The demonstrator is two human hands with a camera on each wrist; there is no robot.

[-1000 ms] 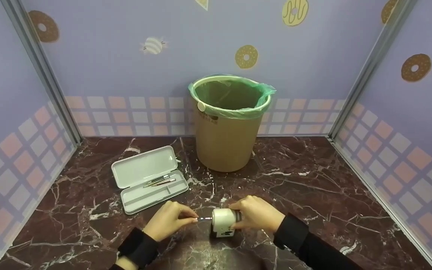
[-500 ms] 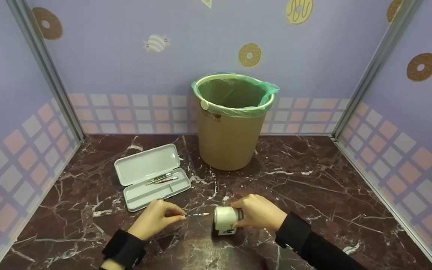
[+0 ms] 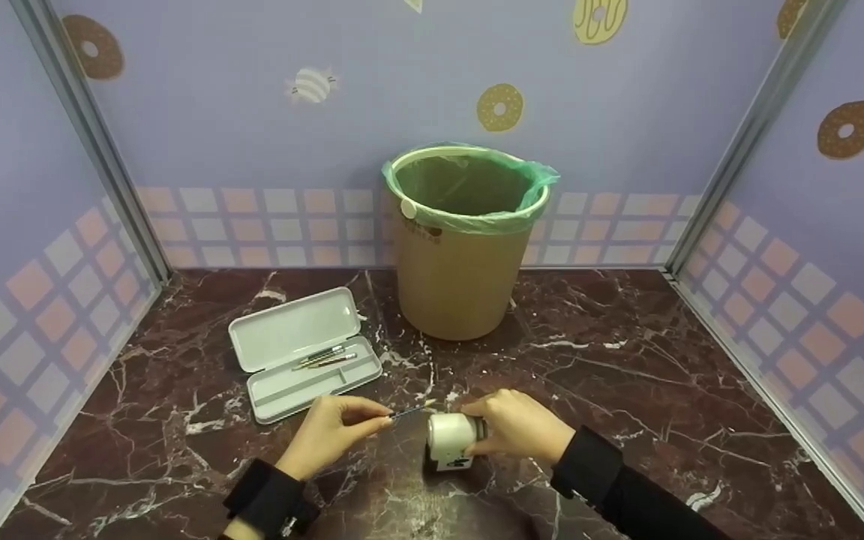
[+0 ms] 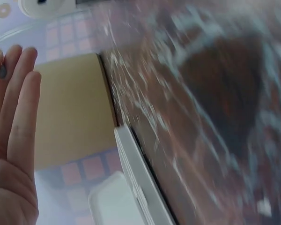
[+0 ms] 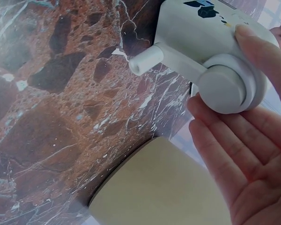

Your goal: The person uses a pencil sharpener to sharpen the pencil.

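Note:
Between thumb and fingertips my left hand (image 3: 331, 431) pinches a dark pencil (image 3: 409, 412), its pale sharpened tip pointing right and slightly away from me. That tip is close to the far left corner of a white crank pencil sharpener (image 3: 451, 439), which stands on the table. With thumb and fingers, my right hand (image 3: 518, 424) grips the sharpener from its right side, at the crank end. The right wrist view shows the crank handle (image 5: 146, 60) sticking out and the thumb on the sharpener's body. Only the pencil's dark rear end appears in the left wrist view.
An open white pencil case (image 3: 293, 330) with several pencils (image 3: 327, 358) lies behind my left hand. At the back centre stands a tan bin (image 3: 462, 285) with a green liner. Patterned walls enclose the dark marble table (image 3: 589, 390) at the back and sides.
The pencil has come out of the sharpener's front, moving left with my left hand. It has then swung back up and right, now tilted. My right hand stays on the sharpener.

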